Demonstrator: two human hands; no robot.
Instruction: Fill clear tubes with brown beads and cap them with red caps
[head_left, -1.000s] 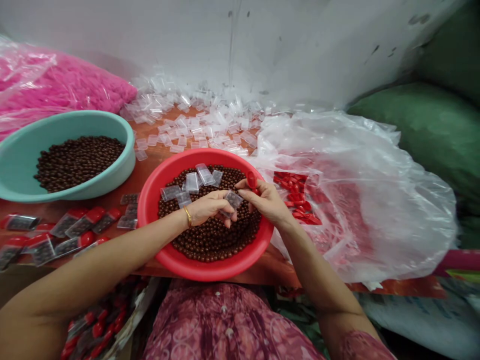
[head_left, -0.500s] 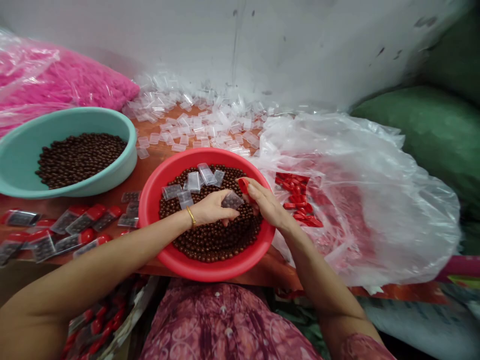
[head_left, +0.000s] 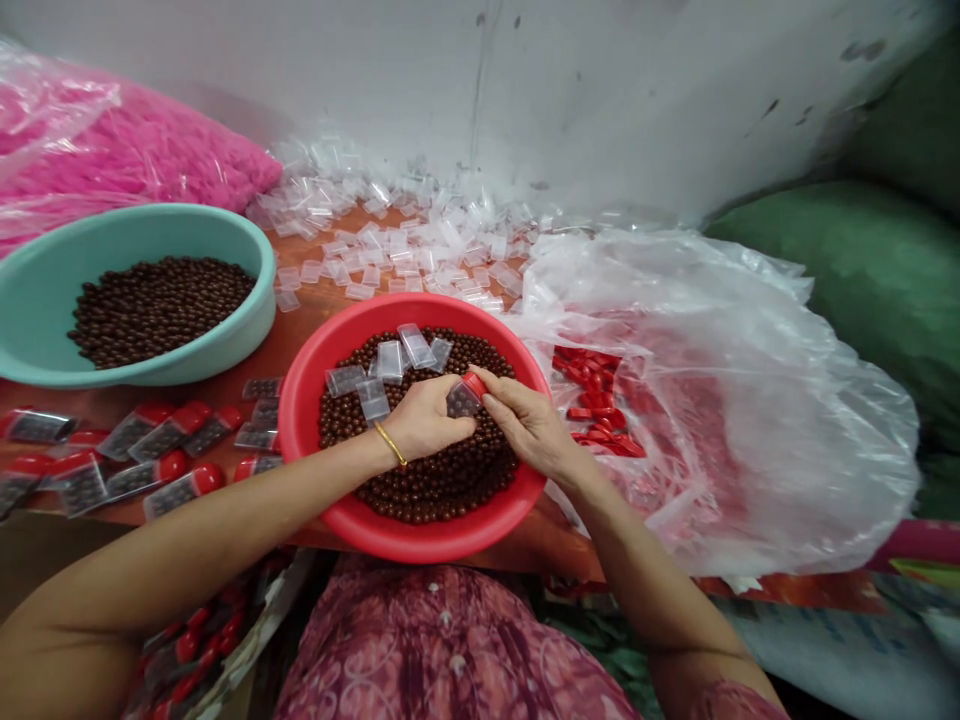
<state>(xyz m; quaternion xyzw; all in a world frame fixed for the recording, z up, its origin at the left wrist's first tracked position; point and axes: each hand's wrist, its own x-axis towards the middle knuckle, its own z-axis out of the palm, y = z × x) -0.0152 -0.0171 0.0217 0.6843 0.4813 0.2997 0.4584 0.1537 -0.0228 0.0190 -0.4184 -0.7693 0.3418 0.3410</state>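
Observation:
Over the red basin (head_left: 300, 395) my left hand (head_left: 426, 418) is closed on a small clear plastic box (head_left: 460, 401) with dark balls inside. A red cap (head_left: 474, 383) sits on the box's upper right end, and my right hand (head_left: 529, 420) pinches it with thumb and fingers. Whether the cap is fully seated I cannot tell. Beneath both hands the basin holds many glossy brown balls (head_left: 420, 505). Several clear boxes (head_left: 390, 361) without caps lie on the balls behind my left hand.
A teal basin (head_left: 259, 310) of brown balls stands at left, filled red-capped boxes (head_left: 180, 492) in front of it. Clear boxes (head_left: 405, 255) are scattered by the wall. At right lies a plastic bag (head_left: 810, 400) with red caps (head_left: 596, 385); a pink-filled bag (head_left: 150, 140) sits back left.
My right hand has brought the red cap down and left onto the end of the clear box. The left hand still holds the box, almost in the same place.

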